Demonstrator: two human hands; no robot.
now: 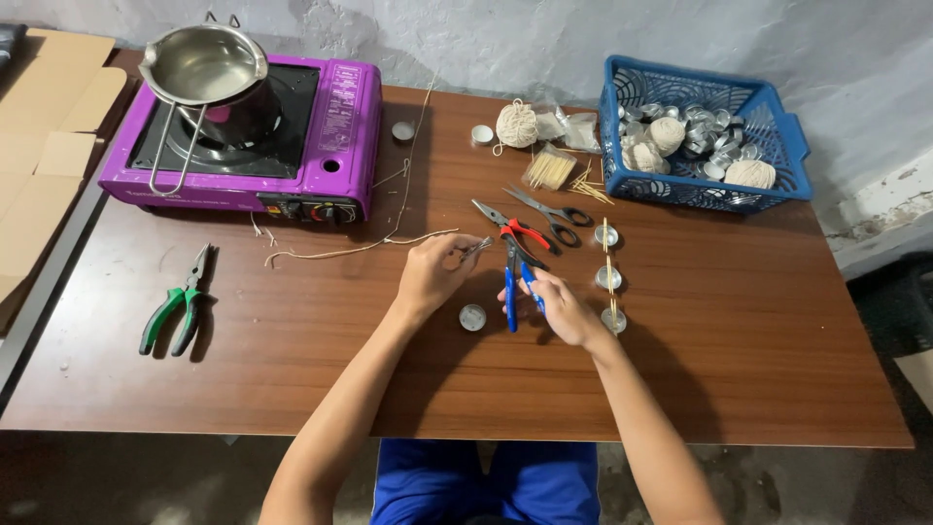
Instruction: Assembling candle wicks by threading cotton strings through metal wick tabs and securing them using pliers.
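Note:
My right hand [561,308] grips blue-handled pliers [513,282], their jaws pointing up toward my left hand. My left hand [434,272] pinches a small metal piece [475,249] at its fingertips, with a long pale string [360,248] trailing left across the table. The plier jaws meet that small piece between both hands. A small round tin cup [472,317] sits on the table just below my left hand.
Red-handled pliers [510,227] and black scissors [554,210] lie beyond my hands. Three tin cups with sticks [608,278] stand to the right. A purple portable stove [248,136] carrying a steel pot [204,66], green pliers [180,303], a blue basket [700,136], string ball [516,124].

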